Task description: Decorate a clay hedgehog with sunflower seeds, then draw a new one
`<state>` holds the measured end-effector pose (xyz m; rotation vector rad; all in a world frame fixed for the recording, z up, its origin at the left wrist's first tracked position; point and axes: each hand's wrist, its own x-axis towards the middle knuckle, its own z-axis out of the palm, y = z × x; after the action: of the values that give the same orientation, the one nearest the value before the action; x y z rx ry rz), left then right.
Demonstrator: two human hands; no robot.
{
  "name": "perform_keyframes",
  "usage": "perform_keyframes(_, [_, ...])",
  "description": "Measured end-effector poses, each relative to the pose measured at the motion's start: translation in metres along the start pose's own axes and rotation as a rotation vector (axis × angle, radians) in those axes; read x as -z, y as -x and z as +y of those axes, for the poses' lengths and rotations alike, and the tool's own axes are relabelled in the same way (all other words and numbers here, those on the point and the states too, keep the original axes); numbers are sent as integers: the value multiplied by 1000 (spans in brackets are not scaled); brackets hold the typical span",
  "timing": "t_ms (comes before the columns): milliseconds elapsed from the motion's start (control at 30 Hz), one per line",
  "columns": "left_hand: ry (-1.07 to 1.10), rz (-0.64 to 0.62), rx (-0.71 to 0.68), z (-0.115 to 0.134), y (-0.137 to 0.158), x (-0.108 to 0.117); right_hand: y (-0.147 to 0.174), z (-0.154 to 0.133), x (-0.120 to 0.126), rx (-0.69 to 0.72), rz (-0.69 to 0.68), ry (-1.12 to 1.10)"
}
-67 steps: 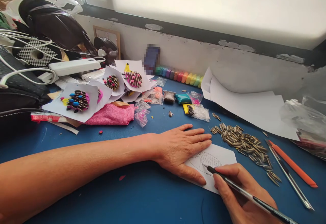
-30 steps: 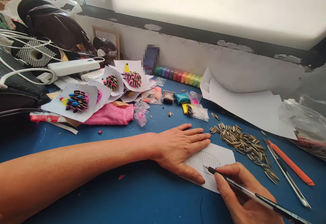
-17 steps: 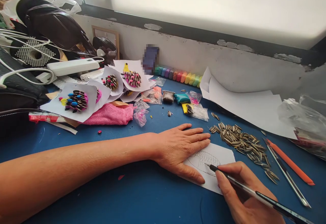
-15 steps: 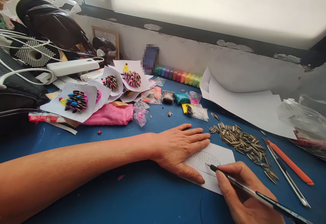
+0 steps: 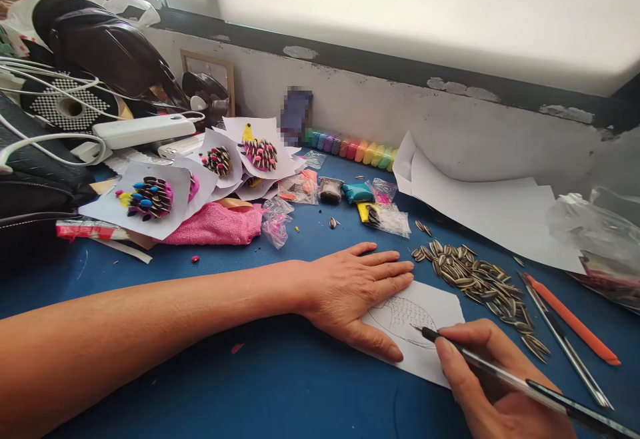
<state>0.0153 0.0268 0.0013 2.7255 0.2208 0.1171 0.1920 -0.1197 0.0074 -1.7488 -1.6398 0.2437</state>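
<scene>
My left hand (image 5: 353,299) lies flat with its fingers stretched out over the left part of a small white sheet of paper (image 5: 430,367). An oval outline filled with rows of small marks, a pen drawing (image 5: 407,318), shows on the sheet, partly hidden by my left hand. My right hand (image 5: 500,379) is closed round a black-and-clear pen (image 5: 490,372), its tip at the lower right part of the drawing. Just beyond the sheet lies a heap of striped sunflower seeds (image 5: 475,279).
An orange tool (image 5: 575,322) and a second pen (image 5: 570,342) lie at the right. Farther back are blank paper sheets (image 5: 480,192), clay packets (image 5: 357,192) and a row of colored clay (image 5: 355,150). Seed-covered clay figures (image 5: 150,198) and a pink cloth (image 5: 215,224) sit at the left.
My right hand has moved a little to the right with the pen, and more small marks show inside the oval. My left hand has stayed in place.
</scene>
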Motion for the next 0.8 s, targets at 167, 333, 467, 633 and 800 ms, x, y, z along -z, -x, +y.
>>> perform_keyframes(167, [-11, 4, -2, 0, 0, -1, -1, -3, -2, -68, 19, -27])
perform_keyframes(333, [-11, -2, 2, 0, 0, -1, -1, -4, -3, -74, 1, -32])
perform_keyframes(467, [-14, -2, 0, 0, 0, -1, -1, -3, -2, -17, -7, 23])
perform_keyframes(633, [-15, 3, -6, -1, 0, -1, 3, -10, -8, -126, 73, -41])
perform_keyframes(800, [-17, 3, -2, -1, 0, -1, 0, -5, -1, -39, -21, 9])
